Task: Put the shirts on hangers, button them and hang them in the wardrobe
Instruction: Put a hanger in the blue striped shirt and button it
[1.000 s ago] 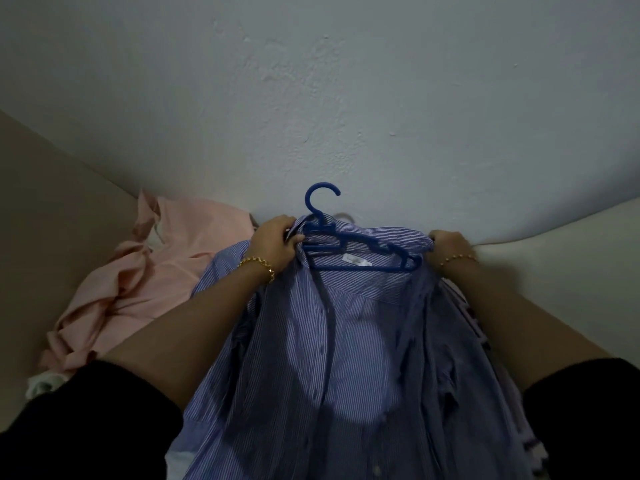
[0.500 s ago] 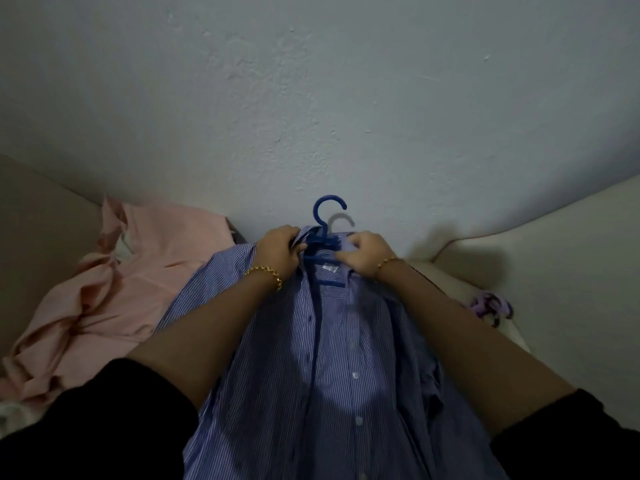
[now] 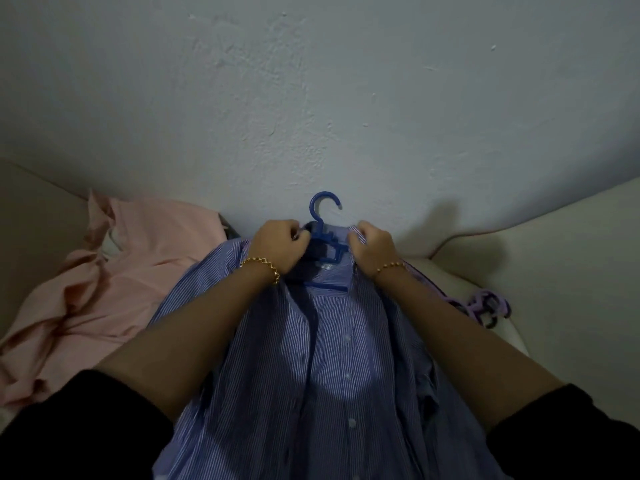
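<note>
A blue striped shirt (image 3: 332, 368) lies spread in front of me with a blue plastic hanger (image 3: 323, 233) inside its neck, the hook poking out towards the wall. My left hand (image 3: 278, 244) grips the left side of the collar beside the hanger's stem. My right hand (image 3: 372, 245) grips the right side of the collar. The shirt's front is open, with a row of white buttons down the middle. Most of the hanger's arms are hidden under the cloth.
A crumpled pink shirt (image 3: 114, 282) lies to the left on the beige surface (image 3: 554, 271). A few purple hangers (image 3: 485, 306) lie to the right. A plain pale wall (image 3: 311, 98) rises straight ahead.
My right hand came in from the shirt's right shoulder to the collar, then shifted slightly right. The left hand stayed on the collar. The view tilted, revealing the purple hangers.
</note>
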